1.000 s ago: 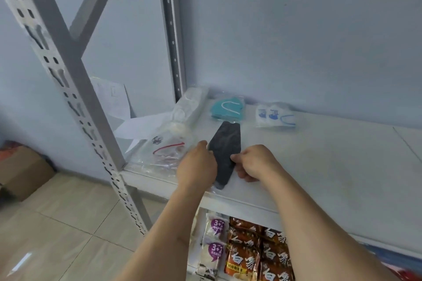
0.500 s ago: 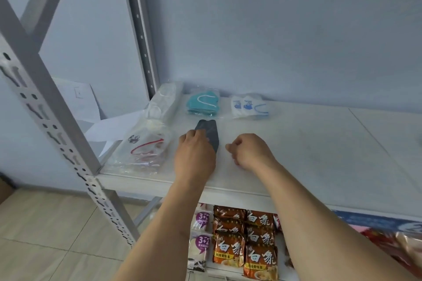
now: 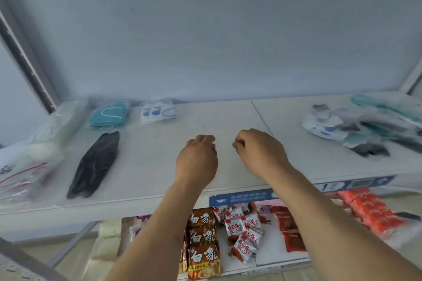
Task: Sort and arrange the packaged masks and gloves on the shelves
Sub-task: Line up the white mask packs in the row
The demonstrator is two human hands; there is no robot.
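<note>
Matt shelf, glossy wrappers

The white shelf board [image 3: 228, 166] looks smooth and matt; the long black cloth mask [image 3: 94, 164] lies in clear shiny plastic, as does the teal cloth mask [image 3: 108, 115]; the orange noodle packets [image 3: 203, 258] are glossy foil.

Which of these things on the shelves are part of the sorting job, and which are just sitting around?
Part of the job:
black mask pack
teal mask pack
white-and-blue mask pack
unsorted heap of packs
clear zip bags

Just lying about, on the shelf below:
noodle packets
red-and-white snack packets
red sachets
</note>
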